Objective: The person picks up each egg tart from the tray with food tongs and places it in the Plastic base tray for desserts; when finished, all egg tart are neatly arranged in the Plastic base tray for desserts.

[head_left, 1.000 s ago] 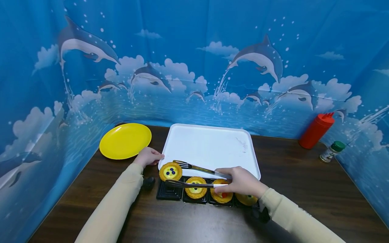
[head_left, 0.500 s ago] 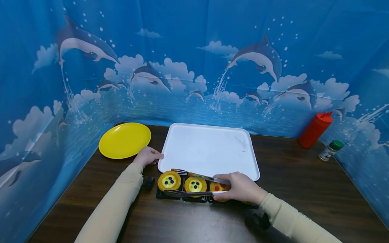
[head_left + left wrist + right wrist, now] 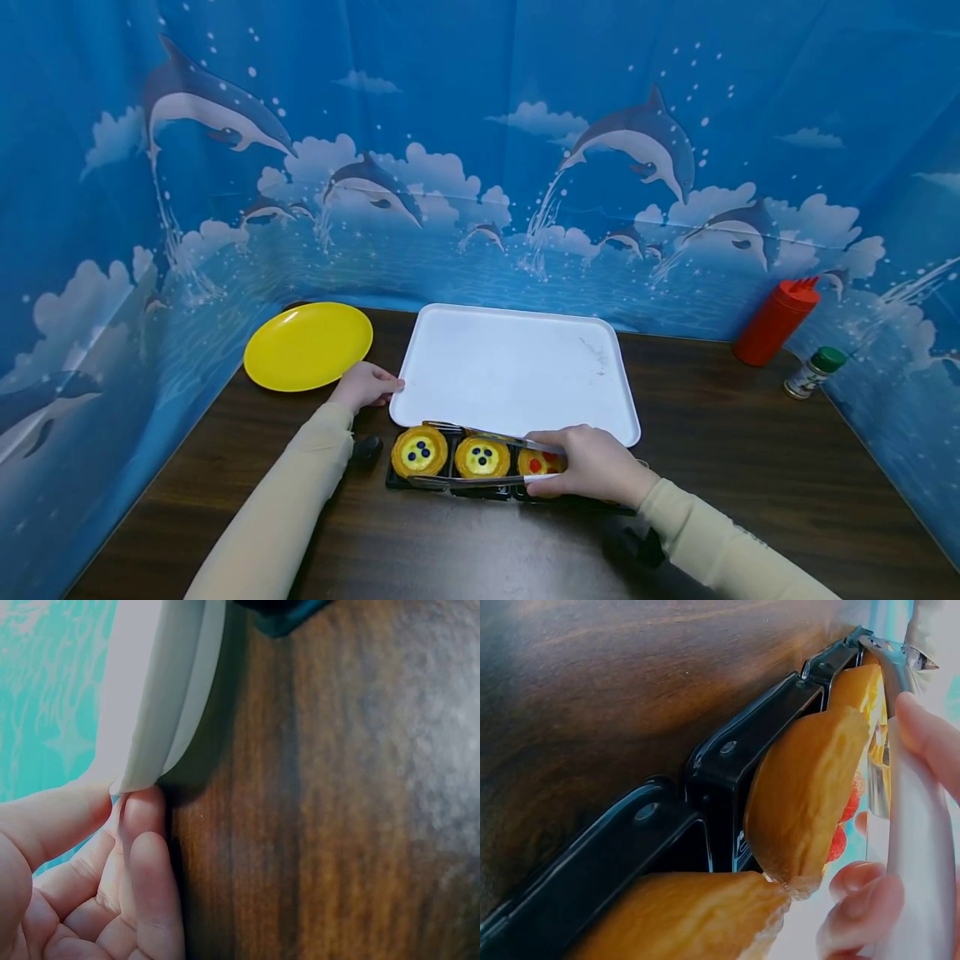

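Observation:
My left hand (image 3: 363, 387) pinches the left edge of a white tray (image 3: 517, 367) between thumb and fingers; the left wrist view shows the tray rim (image 3: 154, 712) at the fingertips. The right hand (image 3: 596, 462) holds a pair of tongs (image 3: 536, 479), pointing left. Their tips lie on both sides of the leftmost tart (image 3: 419, 451), topped with blueberries, in the end compartment of a black plastic tray (image 3: 480, 493). Beside it sit another blueberry tart (image 3: 482, 458) and a tart with red fruit (image 3: 802, 795). One more tart (image 3: 690, 915) shows in the right wrist view, mostly hidden in the head view.
A yellow plate (image 3: 307, 346) lies at the back left. At the far right stand a red squeeze bottle (image 3: 776, 321) and a green-capped shaker (image 3: 814, 372). Behind the dark wooden table (image 3: 480, 558) hangs a blue dolphin curtain (image 3: 450, 125).
The leftmost tart has come down from the white tray's near edge into the left compartment of the black tray. The tongs have lowered with it. The left hand has stayed put.

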A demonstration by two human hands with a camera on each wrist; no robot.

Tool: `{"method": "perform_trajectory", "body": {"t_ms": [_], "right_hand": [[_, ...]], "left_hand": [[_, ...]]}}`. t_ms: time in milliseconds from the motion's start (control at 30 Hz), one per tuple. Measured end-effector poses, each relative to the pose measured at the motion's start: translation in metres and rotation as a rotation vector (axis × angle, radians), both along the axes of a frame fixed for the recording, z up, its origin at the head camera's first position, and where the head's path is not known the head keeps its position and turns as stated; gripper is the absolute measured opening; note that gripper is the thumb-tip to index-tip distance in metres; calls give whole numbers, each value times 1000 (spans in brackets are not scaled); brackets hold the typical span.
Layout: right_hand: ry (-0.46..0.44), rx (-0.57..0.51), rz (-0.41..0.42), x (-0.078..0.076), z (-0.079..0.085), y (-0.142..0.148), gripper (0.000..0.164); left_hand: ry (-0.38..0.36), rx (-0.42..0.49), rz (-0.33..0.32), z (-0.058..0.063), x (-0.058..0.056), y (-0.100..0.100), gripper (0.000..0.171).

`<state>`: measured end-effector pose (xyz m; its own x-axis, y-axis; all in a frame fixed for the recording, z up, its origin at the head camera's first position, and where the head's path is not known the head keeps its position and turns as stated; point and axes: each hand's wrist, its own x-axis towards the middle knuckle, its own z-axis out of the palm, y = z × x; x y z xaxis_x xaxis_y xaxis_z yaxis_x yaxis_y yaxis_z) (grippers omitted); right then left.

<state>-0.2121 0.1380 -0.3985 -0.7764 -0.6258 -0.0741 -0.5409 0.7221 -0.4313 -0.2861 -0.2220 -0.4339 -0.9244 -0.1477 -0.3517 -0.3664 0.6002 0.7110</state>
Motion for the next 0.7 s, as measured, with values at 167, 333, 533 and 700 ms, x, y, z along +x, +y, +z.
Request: {"method": "perform_trajectory", "body": {"t_ms": [167,333,533,700], "right_hand": [[25,12,14,0,0,-1,63],[37,13,18,0,0,-1,63],[23,15,5,0,1,2,64],[36,1,6,4,6,6,65]], "left_hand": [[1,-4,1,1,2,1,34],[-5,0,0,2,3,2,35],[-16,2,7,2,2,2,36],[-18,4,10,2,1,1,36]]}}
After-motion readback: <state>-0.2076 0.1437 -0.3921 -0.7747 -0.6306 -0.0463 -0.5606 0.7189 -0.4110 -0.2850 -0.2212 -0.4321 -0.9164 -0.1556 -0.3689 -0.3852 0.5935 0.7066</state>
